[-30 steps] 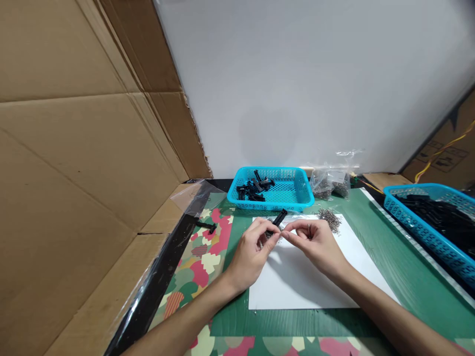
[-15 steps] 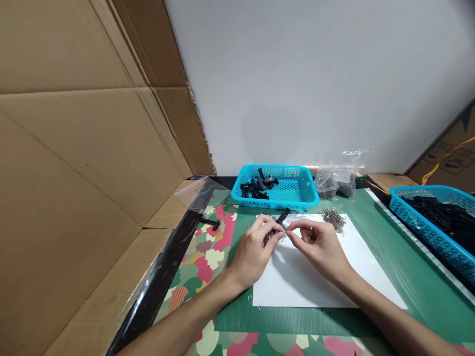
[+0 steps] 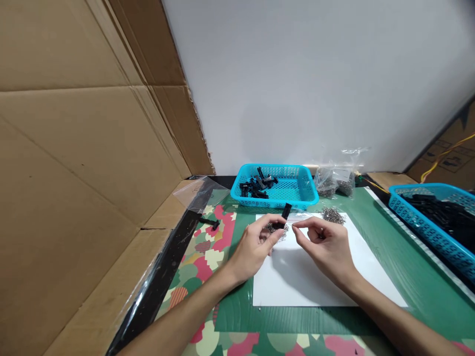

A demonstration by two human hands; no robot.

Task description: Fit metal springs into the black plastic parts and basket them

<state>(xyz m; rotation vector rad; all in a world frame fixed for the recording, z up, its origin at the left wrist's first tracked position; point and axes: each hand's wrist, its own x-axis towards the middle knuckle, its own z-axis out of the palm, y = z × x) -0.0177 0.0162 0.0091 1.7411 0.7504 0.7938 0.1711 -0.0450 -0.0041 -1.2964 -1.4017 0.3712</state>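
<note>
My left hand (image 3: pixel 253 245) pinches a black plastic part (image 3: pixel 286 211) between thumb and fingers, with the part's end sticking up above them. Just to its right, my right hand (image 3: pixel 328 243) is closed in a pinch, thumb against index finger; anything between those fingertips is too small to make out. Both hands are over a white sheet (image 3: pixel 300 287). Small metal pieces (image 3: pixel 284 233) lie in a pile partly hidden behind my left hand. Another pile of metal pieces (image 3: pixel 333 215) is at the sheet's back right.
A blue basket (image 3: pixel 274 202) behind the hands holds several black parts. Another blue basket (image 3: pixel 426 222) full of black parts is at the right. Clear bags (image 3: pixel 336 183) stand at the back. One black part (image 3: pixel 211 223) lies left. Cardboard (image 3: pixel 74 163) walls the left side.
The black part has turned more upright and shows a broader face. My right fingertips have moved slightly right, away from my left fingertips.
</note>
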